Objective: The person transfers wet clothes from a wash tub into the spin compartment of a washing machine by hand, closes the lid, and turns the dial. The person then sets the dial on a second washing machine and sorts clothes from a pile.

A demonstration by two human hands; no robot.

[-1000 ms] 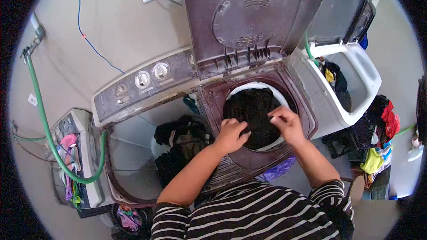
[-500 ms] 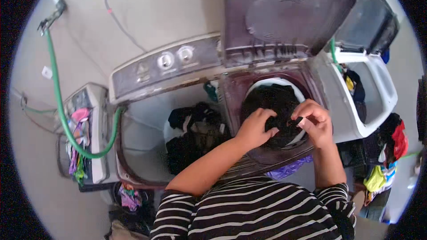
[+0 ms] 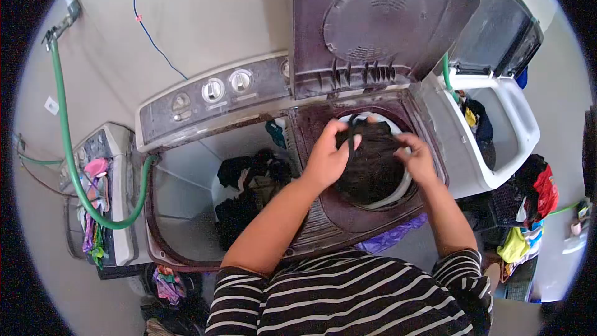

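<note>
Black cloth (image 3: 373, 171) fills the round white spin tub (image 3: 403, 194) of the twin-tub washing machine. At the tub's left side, my left hand (image 3: 328, 157) is closed on a dark strap-like strip of the black garment, which stands up between thumb and fingers. My right hand (image 3: 418, 157) is at the tub's right rim, its fingers curled and pinched at the edge of the black cloth. The fold at those fingertips is too dark to make out clearly. More dark clothes (image 3: 242, 199) lie in the wash tub (image 3: 180, 180) on the left.
The spin-side lid (image 3: 385, 18) stands raised behind the tub. A green hose (image 3: 65, 118) loops into the wash tub. To the right is another open washing machine (image 3: 513, 168) with clothes inside. Coloured clothes (image 3: 513, 246) are piled beyond it; a smaller machine (image 3: 118, 143) stands left.
My left hand has moved up and left, closing on the dark strip and lifting it. My right hand has shifted slightly at the rim. The whole view has shifted a little.
</note>
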